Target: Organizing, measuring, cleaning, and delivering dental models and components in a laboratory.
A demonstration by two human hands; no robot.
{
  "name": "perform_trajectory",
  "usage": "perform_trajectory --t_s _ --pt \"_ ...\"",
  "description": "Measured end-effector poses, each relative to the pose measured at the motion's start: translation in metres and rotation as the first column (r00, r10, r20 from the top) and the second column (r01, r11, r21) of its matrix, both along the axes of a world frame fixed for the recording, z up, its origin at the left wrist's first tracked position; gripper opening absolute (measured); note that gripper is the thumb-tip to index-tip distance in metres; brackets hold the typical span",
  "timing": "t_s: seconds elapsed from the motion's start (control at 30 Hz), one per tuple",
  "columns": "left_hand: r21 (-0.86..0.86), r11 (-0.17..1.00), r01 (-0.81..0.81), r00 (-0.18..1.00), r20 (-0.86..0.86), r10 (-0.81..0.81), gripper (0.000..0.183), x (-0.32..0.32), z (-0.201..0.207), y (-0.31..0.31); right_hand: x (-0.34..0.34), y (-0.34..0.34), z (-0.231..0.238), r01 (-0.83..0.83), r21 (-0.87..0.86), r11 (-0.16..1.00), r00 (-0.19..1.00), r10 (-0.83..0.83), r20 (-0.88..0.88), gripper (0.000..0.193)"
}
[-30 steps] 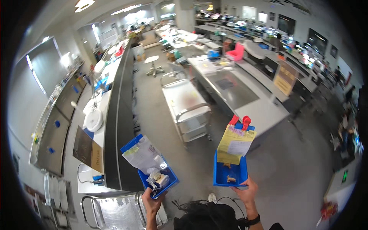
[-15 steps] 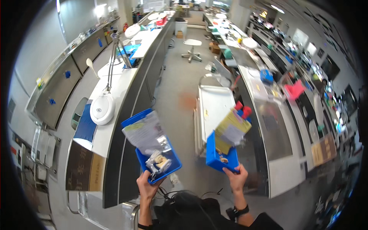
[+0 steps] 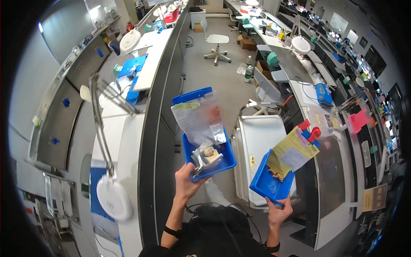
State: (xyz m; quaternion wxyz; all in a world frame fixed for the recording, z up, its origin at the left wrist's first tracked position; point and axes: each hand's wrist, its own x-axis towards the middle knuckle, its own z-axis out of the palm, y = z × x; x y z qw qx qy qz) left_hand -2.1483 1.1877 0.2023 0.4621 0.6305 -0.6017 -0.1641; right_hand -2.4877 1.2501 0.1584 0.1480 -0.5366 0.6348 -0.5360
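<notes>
My left hand grips the near end of a blue plastic tray. That tray carries a clear bag with a paper sheet and a small pale dental model. My right hand holds a second blue tray by its near edge. A yellow paper with a white slip leans in this tray, pinned by red and blue clips, and a small brownish piece lies on its floor. Both trays are held up in front of me, a little apart.
A white workbench with a dark edge runs along my left, with a round magnifier lamp on an arm. A white cart stands below the trays. A white chair and cardboard boxes stand in the aisle. More benches line the right.
The view has swung, so the aisle and benches shifted in the picture. Both hands still hold their trays, now seen larger and closer, the right one tilted more.
</notes>
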Motion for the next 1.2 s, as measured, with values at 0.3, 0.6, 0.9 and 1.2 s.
perform_trajectory --t_s 0.3,0.6,0.9,1.2 --pt "-0.016 1.0 0.023 0.995 0.102 -0.021 0.04 0.088 0.034 -0.261 0.121 -0.312 0.023 -0.061 0.049 0.997 0.9 0.033 0.435 0.039" --pt "-0.042 0.992 0.117 0.993 0.001 -0.117 0.044 0.158 0.003 -0.541 0.162 -0.524 0.029 0.045 -0.046 0.998 0.96 -0.03 0.278 0.041" --pt "0.121 0.846 0.519 0.849 0.04 -0.526 0.038 0.135 0.004 -0.87 0.196 -0.705 0.026 0.469 0.036 0.883 0.769 -0.427 0.476 0.041" --pt "0.16 0.619 0.769 0.627 0.003 -0.779 0.044 0.02 -0.042 -1.148 0.174 -0.899 0.013 0.691 -0.088 0.718 0.698 -0.63 0.34 0.039"
